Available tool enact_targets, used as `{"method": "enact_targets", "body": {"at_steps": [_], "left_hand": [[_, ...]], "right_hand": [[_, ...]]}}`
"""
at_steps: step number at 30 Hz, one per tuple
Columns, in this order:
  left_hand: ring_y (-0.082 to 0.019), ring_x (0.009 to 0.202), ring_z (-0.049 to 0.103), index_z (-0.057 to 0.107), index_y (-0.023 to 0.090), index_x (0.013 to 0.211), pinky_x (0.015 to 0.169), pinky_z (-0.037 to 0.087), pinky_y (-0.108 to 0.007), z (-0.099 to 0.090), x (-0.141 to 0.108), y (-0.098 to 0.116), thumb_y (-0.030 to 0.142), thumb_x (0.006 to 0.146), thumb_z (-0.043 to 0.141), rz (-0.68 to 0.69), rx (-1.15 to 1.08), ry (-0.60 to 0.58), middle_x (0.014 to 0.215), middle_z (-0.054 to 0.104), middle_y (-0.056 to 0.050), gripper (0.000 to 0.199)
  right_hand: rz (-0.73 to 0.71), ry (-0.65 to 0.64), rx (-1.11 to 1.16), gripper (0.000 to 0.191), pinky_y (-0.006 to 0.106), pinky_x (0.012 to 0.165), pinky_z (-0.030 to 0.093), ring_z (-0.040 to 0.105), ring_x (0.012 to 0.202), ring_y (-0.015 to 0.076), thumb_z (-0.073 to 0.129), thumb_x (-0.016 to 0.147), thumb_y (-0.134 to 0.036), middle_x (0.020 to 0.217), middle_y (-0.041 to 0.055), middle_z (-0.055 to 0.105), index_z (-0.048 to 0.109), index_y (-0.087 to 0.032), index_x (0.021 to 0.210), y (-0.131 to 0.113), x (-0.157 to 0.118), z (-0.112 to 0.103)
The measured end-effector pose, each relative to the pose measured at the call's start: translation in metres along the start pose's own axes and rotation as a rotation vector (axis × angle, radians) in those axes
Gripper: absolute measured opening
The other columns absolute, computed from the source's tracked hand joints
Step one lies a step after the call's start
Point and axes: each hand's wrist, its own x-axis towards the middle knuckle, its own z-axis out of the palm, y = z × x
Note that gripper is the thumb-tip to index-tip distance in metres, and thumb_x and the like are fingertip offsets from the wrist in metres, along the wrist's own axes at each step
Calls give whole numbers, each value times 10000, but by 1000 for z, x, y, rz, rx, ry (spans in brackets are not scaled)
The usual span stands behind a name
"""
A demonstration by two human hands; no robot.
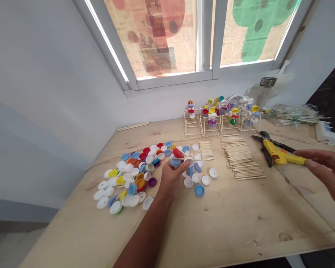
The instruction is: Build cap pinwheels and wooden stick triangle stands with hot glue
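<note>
Left of the wooden sticks (240,156), the left hand (171,176) grips a bottle-cap wheel (189,160) near its hub, apparently to leave the spokes clear. Right of them, a glue gun (275,152) lies probably for easy reach, the right hand (328,169) at its handle end; whether gripping, I cannot tell.

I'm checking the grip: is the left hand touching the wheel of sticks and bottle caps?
Touching. The head view shows it: the left hand holds the wheel, with the thumb against its white hub.
</note>
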Motion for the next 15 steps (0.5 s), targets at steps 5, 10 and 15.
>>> {"method": "enact_targets", "body": {"at_steps": [5,10,15], "left_hand": [[-101,661,574,683,150,740,674,448,-208,2,-1,2,232,500,860,7,-4,2,670,640,21,309],[-89,610,545,662,142,713,644,435,-208,5,-3,1,232,484,867,6,-21,-20,635,613,27,320],[-82,608,520,629,147,674,644,420,-215,1,0,3,245,521,855,20,-80,-73,629,576,36,291]], "right_hand": [[50,-176,1,476,361,562,446,648,777,268,501,635,-620,957,59,713,694,-296,926,43,35,16],[-141,-229,150,339,395,684,465,652,841,266,569,658,-560,996,69,711,704,-322,860,40,39,46],[-443,-290,263,263,434,746,459,647,859,269,566,757,-472,980,75,708,691,-323,934,-18,39,85]]}}
